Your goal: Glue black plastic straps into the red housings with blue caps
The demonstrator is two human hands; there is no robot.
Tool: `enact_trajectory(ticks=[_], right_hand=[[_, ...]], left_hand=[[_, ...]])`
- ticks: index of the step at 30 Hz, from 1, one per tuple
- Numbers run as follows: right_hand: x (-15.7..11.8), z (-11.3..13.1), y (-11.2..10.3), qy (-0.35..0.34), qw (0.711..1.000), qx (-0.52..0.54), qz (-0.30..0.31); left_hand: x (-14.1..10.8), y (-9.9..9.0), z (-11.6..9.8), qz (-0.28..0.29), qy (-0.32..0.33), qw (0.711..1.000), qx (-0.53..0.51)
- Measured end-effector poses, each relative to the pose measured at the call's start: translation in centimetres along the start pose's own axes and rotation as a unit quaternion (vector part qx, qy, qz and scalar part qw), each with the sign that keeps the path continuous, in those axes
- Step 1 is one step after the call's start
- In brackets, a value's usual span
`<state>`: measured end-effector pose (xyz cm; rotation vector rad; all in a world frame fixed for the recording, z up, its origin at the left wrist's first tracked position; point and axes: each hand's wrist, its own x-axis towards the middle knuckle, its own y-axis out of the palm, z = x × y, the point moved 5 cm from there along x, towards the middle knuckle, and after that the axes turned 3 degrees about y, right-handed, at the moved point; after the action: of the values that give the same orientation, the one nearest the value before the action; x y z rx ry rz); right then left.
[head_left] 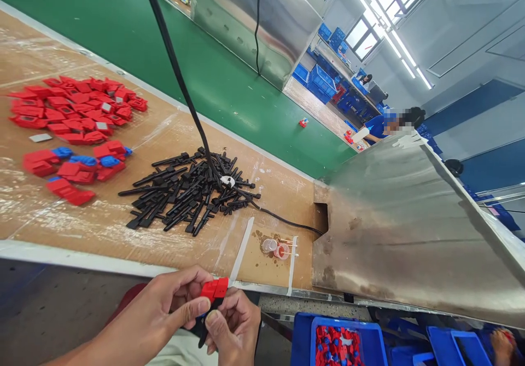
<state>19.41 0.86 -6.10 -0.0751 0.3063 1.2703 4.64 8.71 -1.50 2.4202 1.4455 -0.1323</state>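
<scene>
My left hand (pixel 180 300) pinches a red plastic part (pixel 215 288) just in front of the table's near edge. Between thumb and fingers, my right hand (pixel 233 325) grips a black plastic stick (pixel 204 333) that meets the red part from below. A bit of blue shows by the left thumb; how the pieces join is hidden by the fingers. Beyond the hands lies a heap of similar black sticks (pixel 176 191). Farther left are a pile of red parts (pixel 77 106) and several red parts with blue pieces (pixel 77 170).
Two small cups (pixel 281 251) with cotton swabs stand near the edge between tape strips. A black cable (pixel 176 65) crosses the stick heap. A metal partition (pixel 394 234) rises at right. Below it sits a blue bin (pixel 373 338) of red and blue parts. Another person (pixel 377 125) sits beyond.
</scene>
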Motion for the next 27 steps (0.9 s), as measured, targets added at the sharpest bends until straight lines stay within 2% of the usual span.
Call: enact_trajectory(ticks=[4,10,12,16,21,24,27], right_hand=[[0.0,-0.3,0.0,-0.017,0.999,-0.021,-0.018],[0.3,-0.3,0.2,-0.011,0.999,-0.038,-0.023],[0.6,0.0,0.1,0.013,0.999,-0.029,-0.013],[1.2,1.7,-0.1,0.082,0.996,0.017,0.037],[1.4,3.7,0.4,0.129,0.982,0.094,0.098],[1.5,3.3,0.3,0.111,0.983,0.114,0.097],[1.8,3.9,-0.3,0.018,0.995,0.049,0.085]], left_hand=[[-0.3,-0.1,-0.4,-0.009,0.021,1.000,0.017],[-0.1,-0.5,1.6,-0.028,0.046,0.999,0.004],[0.5,-0.4,2.1,-0.008,0.043,0.999,-0.031],[1.6,0.4,2.9,0.075,0.000,0.991,-0.111],[1.8,1.1,3.2,0.102,-0.044,0.985,-0.132],[1.5,1.6,2.6,0.121,-0.075,0.981,-0.134],[0.9,1.8,1.6,0.144,-0.114,0.974,-0.131]])
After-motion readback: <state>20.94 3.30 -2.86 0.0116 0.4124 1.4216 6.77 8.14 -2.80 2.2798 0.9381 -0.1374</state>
